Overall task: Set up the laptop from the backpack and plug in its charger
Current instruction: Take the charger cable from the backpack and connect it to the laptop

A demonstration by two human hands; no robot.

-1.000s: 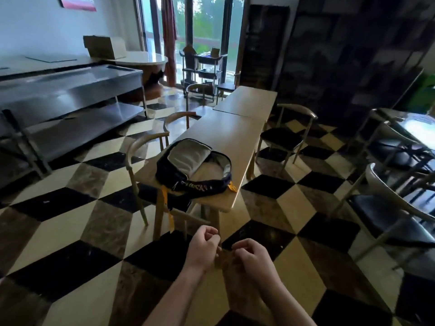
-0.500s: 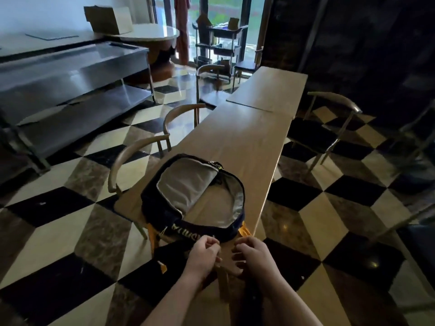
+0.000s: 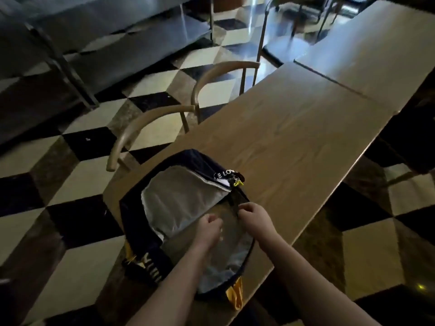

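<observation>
Backpack (image 3: 164,208): dark navy, lying flat on the near end of the table (image 3: 294,137), directly under both hands; its main flap is folded open toward the left, grey lining showing.
Left hand (image 3: 209,228): over the open mouth of the backpack, fingers curled in to a loose fist; I cannot tell whether it grips anything.
Right hand (image 3: 255,216): just beside the left hand, fingers pinched together at the dark zipper edge on the backpack's right side; whether it has the fabric is unclear.
Zipper pulls (image 3: 236,181): a small cluster with a yellow tag, just beyond the right hand on the backpack's far rim.
Yellow strap (image 3: 235,295): hangs off the near table edge, below the right forearm.
Lettering: white on the far rim and on the near left side, only partly legible.
Laptop: none can be made out; the interior under the hands is dim and blurred.
Chairs (image 3: 150,123): two with curved wooden backs, tucked in left of the hands.
Floor (image 3: 82,184): black, cream and brown checks.
Second table (image 3: 364,48): butted against the far end, well beyond the hands.
</observation>
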